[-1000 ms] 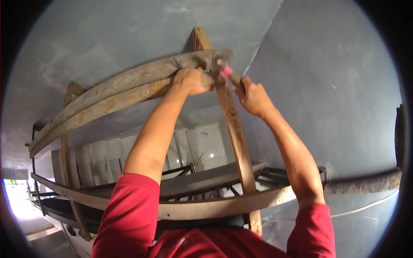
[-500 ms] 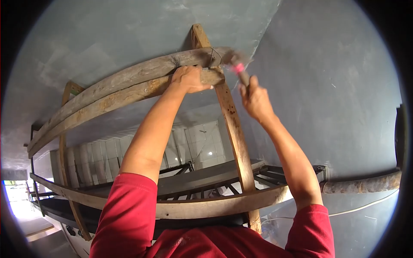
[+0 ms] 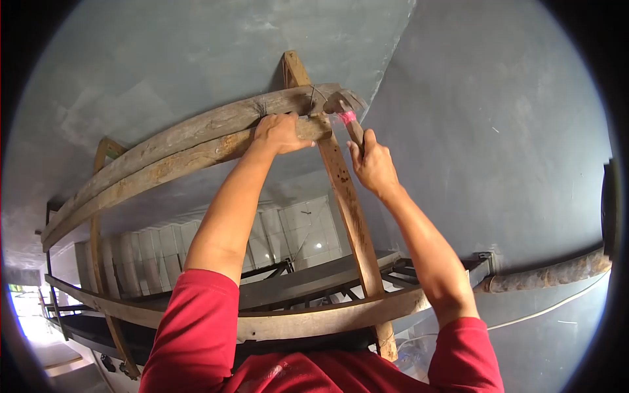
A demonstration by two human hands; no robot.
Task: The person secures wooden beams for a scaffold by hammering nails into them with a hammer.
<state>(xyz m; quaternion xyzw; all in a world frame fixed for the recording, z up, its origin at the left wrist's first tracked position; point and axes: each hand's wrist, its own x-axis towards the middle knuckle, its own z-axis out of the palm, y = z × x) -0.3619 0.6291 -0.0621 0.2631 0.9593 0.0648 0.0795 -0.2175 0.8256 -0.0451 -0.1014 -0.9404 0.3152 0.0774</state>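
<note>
My right hand point(image 3: 375, 165) is wrapped round the wooden handle of a claw hammer point(image 3: 354, 131), which has a bright pink band below its head. The hammer head is right at the right end of the wooden beams, by the top of an upright post point(image 3: 349, 203). My left hand point(image 3: 280, 132) lies over the lower beam point(image 3: 229, 145) near that end, fingers over its top edge and thumb toward the post. Just above runs a weathered upper beam point(image 3: 196, 130), with a loop of wire near its end. Another timber piece point(image 3: 297, 69) rises behind the beams.
A lower rail point(image 3: 314, 323) crosses in front of me. A second post point(image 3: 96, 242) stands at the left. Behind are dark metal framing and pale panels point(image 3: 308, 223). A grey wall point(image 3: 491, 144) rises at the right, with a rusty pipe point(image 3: 550, 272) and a white cable point(image 3: 524, 319).
The hammer head, blurred and beyond the beam end earlier, is now lower and right at the beam end. My left hand stays on the lower beam. The view has shifted slightly.
</note>
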